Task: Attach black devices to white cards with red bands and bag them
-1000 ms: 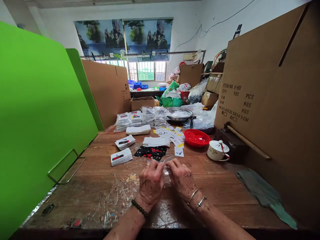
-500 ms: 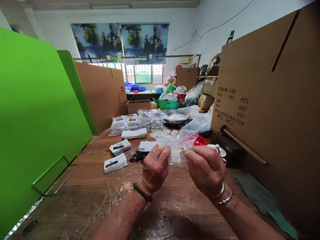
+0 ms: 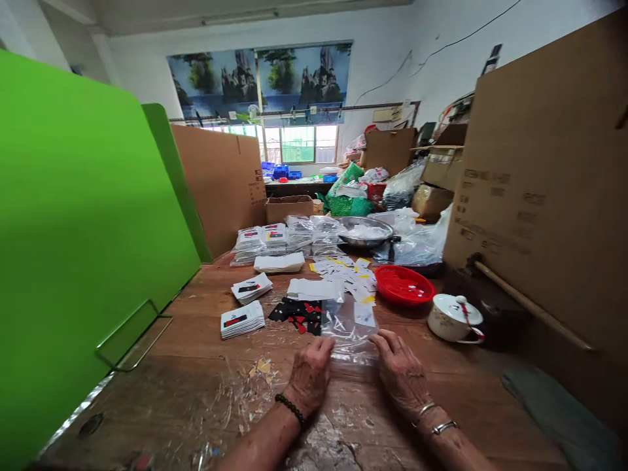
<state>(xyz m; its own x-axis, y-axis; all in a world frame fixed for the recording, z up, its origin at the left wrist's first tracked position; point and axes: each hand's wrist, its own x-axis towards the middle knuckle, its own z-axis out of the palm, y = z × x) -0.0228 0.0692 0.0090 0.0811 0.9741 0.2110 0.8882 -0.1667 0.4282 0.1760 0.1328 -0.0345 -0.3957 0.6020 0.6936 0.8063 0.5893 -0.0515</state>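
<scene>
A clear plastic bag (image 3: 348, 330) lies on the wooden table in front of me, with a small white card (image 3: 364, 314) at its upper right. My left hand (image 3: 311, 369) pinches the bag's near left corner, thumb and fingers together. At the near right corner, my right hand (image 3: 400, 366) has its fingertips on the bag's edge, closed on it. Just beyond and left of the bag are black and red pieces (image 3: 299, 314). Behind these sits a white paper stack (image 3: 314, 288), beside scattered white and yellow cards (image 3: 350, 275).
Card stacks (image 3: 243, 319) stand at left, and bagged packs (image 3: 289, 235) farther back. A red bowl (image 3: 405, 285) and a lidded white cup (image 3: 454, 317) are at right. A green panel (image 3: 88, 248) and a cardboard box (image 3: 530, 196) flank the table. Plastic scraps litter the front.
Both hands have come down toward me with the clear bag, from held up in the air to the tabletop. The view has shifted right, showing more of the red bowl and cup.
</scene>
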